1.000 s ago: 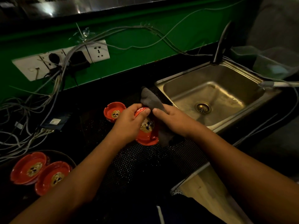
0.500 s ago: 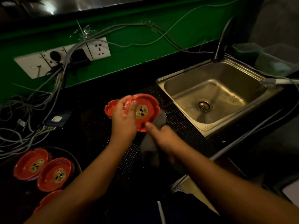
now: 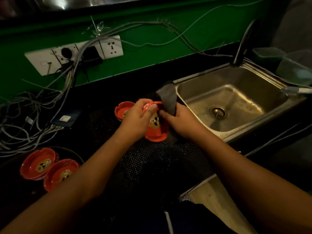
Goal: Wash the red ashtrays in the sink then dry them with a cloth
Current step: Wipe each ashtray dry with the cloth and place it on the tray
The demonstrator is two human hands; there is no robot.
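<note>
My left hand [image 3: 136, 118] grips a red ashtray [image 3: 156, 132] by its upper rim and holds it tilted over the black mesh mat [image 3: 152, 162]. A grey cloth [image 3: 168, 100] is held in my right hand [image 3: 181, 123] and pressed against the ashtray's right side, one corner sticking up. Behind my left hand a second red ashtray [image 3: 122, 110] rests on the mat. Two more red ashtrays [image 3: 38, 163] [image 3: 60, 173] lie on a dark round tray [image 3: 76, 153] at the lower left. The steel sink [image 3: 228, 105] sits dry-looking to the right.
A black tap [image 3: 243, 43] rises behind the sink. Wall sockets [image 3: 76, 54] with plugs feed a tangle of grey cables [image 3: 28, 122] over the left counter. A clear plastic tub [image 3: 293, 68] stands right of the sink. The counter's front edge [image 3: 199, 184] runs at lower right.
The ashtray came down from its raised position and turned. My right hand lifted the cloth from the mat back against the ashtray's side.
</note>
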